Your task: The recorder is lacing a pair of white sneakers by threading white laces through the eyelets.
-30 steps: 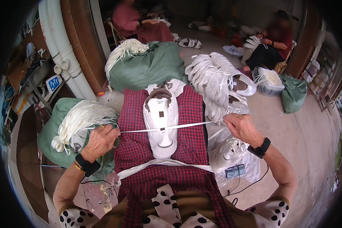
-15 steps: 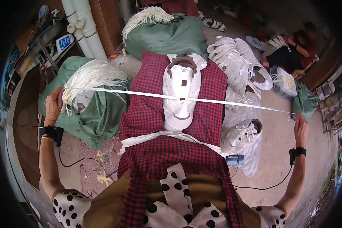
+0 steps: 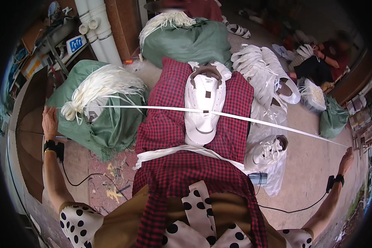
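A white sneaker [image 3: 199,128] rests on my lap over the red-and-black checked apron [image 3: 163,97], its dark-lined opening away from me. A flat white shoelace [image 3: 268,121] passes through the lowest part of its lacing area and is drawn out to both sides. At the far left my left hand [image 3: 50,122] is closed on one end of the lace. Stretched out to the far right, my right hand [image 3: 346,160] pinches the other end. Both halves run nearly straight, the right one sloping down. A bunch of white laces [image 3: 186,151] lies across my lap below the toe.
Left stands a green sack [image 3: 111,140] topped with loose white laces; another green sack [image 3: 186,43] is ahead. Several white shoes [image 3: 260,68] are stacked at right, near a laced sneaker [image 3: 266,153] and a phone [image 3: 258,178]. A co-worker [image 3: 332,58] sits at far right.
My hands have moved farther apart, the right one outward and down, the left slightly outward and down. More lace shows on the right side. The whole view has shifted slightly.
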A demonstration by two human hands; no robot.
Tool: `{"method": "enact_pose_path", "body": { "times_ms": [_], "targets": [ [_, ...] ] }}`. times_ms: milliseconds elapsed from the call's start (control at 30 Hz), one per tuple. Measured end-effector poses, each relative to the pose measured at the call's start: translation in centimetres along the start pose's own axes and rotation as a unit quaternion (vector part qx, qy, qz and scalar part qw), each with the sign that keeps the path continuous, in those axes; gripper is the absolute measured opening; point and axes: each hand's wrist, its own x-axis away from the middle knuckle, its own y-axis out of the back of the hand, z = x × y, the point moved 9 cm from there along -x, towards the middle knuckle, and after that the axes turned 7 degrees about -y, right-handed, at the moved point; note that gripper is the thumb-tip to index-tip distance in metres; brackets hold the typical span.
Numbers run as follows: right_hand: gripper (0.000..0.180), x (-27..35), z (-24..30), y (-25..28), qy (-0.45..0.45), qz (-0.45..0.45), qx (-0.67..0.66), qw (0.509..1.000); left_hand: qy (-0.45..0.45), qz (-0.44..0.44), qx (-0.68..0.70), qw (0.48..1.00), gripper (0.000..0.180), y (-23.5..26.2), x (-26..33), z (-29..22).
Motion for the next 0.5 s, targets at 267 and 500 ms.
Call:
{"method": "enact_pose_path", "body": {
  "times_ms": [267, 500],
  "targets": [
    [0.029, 5.6, 16.2, 3.9, -0.058, -0.184, -0.548, 0.814, 0.069, -0.197, 0.264, 0.942, 0.022, 2.5, -5.4, -12.2],
    [0.008, 19.4, 52.9, 6.6, 0.070, 0.309, -0.790, 0.524, 0.061, -0.010, 0.678, 0.733, 0.013, -0.4, -11.8, -37.1]
  ]
}}
